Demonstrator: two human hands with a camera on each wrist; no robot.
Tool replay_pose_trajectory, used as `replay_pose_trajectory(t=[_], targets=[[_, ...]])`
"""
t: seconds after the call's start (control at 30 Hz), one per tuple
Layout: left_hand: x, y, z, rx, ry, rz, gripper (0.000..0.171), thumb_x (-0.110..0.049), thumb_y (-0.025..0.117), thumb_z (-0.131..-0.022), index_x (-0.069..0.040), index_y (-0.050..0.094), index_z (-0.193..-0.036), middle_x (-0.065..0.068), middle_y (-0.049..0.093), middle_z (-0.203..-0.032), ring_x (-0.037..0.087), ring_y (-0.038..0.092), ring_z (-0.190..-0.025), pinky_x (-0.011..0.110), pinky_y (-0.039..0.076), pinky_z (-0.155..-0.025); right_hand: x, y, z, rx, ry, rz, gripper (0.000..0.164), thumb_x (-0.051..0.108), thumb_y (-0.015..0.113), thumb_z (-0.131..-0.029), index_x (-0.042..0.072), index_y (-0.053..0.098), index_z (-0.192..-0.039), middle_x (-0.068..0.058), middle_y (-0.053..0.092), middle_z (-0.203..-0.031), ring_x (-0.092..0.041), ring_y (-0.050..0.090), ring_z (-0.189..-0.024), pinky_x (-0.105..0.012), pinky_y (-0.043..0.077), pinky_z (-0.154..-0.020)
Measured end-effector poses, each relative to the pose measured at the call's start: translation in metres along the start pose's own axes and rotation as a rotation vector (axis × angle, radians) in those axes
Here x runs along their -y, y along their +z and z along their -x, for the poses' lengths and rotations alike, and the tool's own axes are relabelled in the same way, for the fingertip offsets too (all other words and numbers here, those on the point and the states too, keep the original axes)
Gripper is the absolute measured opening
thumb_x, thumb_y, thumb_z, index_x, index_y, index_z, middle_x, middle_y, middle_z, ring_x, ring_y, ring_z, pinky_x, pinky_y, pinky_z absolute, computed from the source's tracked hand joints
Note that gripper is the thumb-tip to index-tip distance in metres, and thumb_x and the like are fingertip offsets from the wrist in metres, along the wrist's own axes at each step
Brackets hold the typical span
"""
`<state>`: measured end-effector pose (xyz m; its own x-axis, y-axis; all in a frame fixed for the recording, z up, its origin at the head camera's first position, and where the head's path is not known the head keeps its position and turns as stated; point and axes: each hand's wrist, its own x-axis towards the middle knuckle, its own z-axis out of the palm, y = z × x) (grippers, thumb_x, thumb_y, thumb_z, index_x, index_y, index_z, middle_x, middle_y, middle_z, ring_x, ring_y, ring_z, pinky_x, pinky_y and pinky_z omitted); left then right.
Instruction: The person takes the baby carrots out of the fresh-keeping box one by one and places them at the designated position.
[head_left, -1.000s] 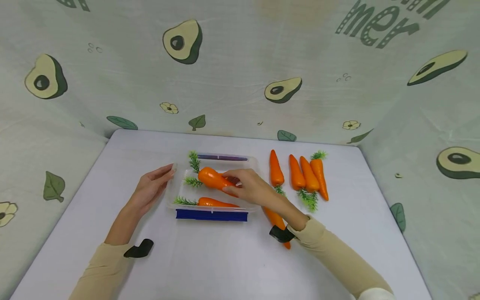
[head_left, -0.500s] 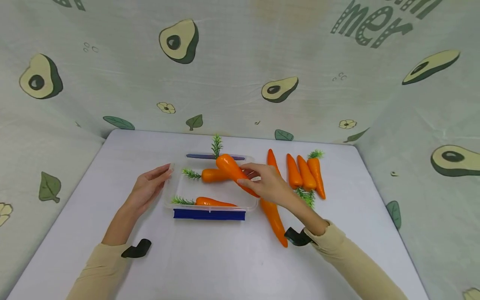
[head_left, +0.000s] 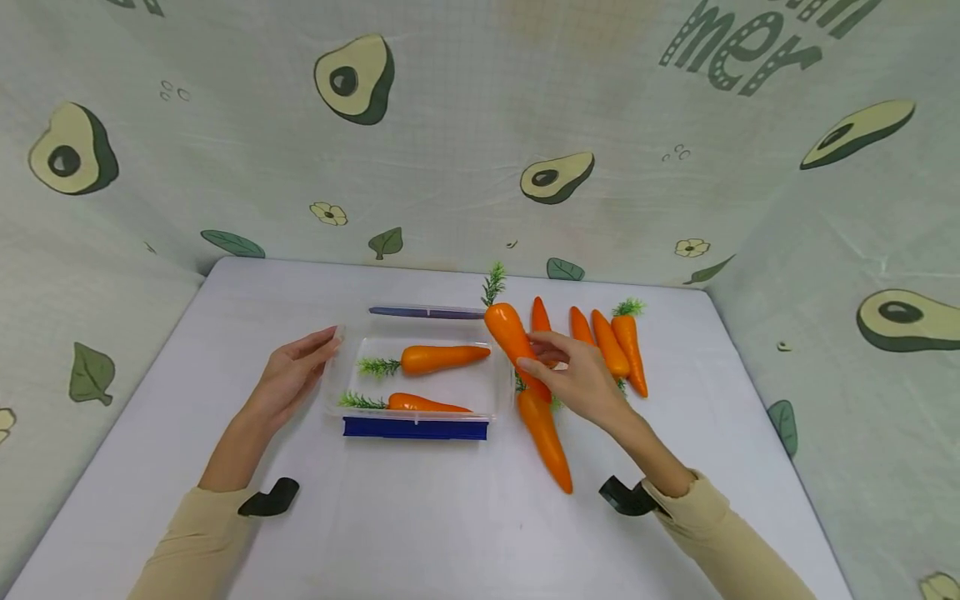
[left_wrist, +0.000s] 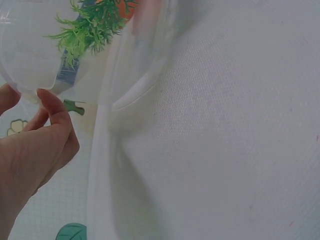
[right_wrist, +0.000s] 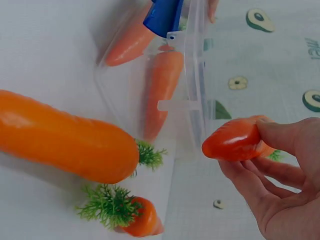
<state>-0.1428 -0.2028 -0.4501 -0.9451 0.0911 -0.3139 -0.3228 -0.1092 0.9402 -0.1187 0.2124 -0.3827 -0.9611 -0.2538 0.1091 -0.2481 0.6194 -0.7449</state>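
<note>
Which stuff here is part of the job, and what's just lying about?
In the job:
- held carrot, in the right hand
- clear box, gripped by the left hand
- two carrots inside

Lying about:
- five loose carrots, in neither hand; possibly same batch
- printed backdrop, just background

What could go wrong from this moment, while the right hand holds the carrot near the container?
The right hand grips the artificial carrot toward its narrow end, so the thick leafy end might tip or slip. If lowered here, it may bump the carrot lying closest to the person, which it overlaps in the head view. The left hand pinches the edge of the clear plastic container; a tug could shift it and roll the two carrots inside.
</note>
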Motion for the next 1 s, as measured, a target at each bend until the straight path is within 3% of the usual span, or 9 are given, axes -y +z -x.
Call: replay_pose_trajectory(t=[0.23, 0.47, 0.77, 1.0], targets=[[0.0, -0.001, 0.0, -0.004, 0.006, -0.033, 0.075, -0.034, 0.07, -0.1, -0.006, 0.035, -0.16, 0.002, 0.035, -0.164, -0.005, 0.048, -0.126, 0.029, 0.027, -0.122, -0.021, -0.004, 0.014, -0.053, 0.043, -0.043, 0.045, 0.016, 0.078, -0.094, -0.003, 0.065, -0.133, -0.016, 0.072, -0.116, -0.031, 0.07, -0.105, -0.044, 0.06, -0.09], [0.002, -0.001, -0.001, -0.001, 0.011, -0.043, 0.074, -0.033, 0.069, -0.1, -0.004, 0.035, -0.159, 0.001, 0.037, -0.163, -0.002, 0.047, -0.128, 0.027, 0.029, -0.12, -0.044, -0.005, 0.032, -0.123, 0.088, -0.002, 0.044, 0.019, 0.079, -0.093, -0.004, 0.066, -0.129, -0.017, 0.072, -0.111, -0.032, 0.072, -0.101, -0.043, 0.061, -0.087], [0.0, 0.0, -0.001, -0.001, 0.0, -0.031, 0.076, -0.034, 0.069, -0.1, -0.005, 0.033, -0.161, 0.003, 0.03, -0.167, 0.006, 0.038, -0.141, 0.028, 0.025, -0.122, -0.07, -0.003, 0.054, -0.175, 0.13, 0.021, 0.044, 0.019, 0.079, -0.094, -0.006, 0.066, -0.128, -0.018, 0.073, -0.108, -0.031, 0.072, -0.097, -0.029, 0.061, -0.085], [0.001, -0.001, -0.001, 0.004, 0.0, -0.016, 0.076, -0.032, 0.069, -0.101, -0.005, 0.032, -0.161, 0.003, 0.03, -0.167, 0.003, 0.04, -0.138, 0.028, 0.025, -0.122, -0.085, 0.001, 0.07, -0.17, 0.203, 0.013, 0.043, 0.02, 0.076, -0.096, -0.005, 0.066, -0.13, -0.019, 0.073, -0.108, -0.034, 0.073, -0.099, -0.017, 0.057, -0.078]])
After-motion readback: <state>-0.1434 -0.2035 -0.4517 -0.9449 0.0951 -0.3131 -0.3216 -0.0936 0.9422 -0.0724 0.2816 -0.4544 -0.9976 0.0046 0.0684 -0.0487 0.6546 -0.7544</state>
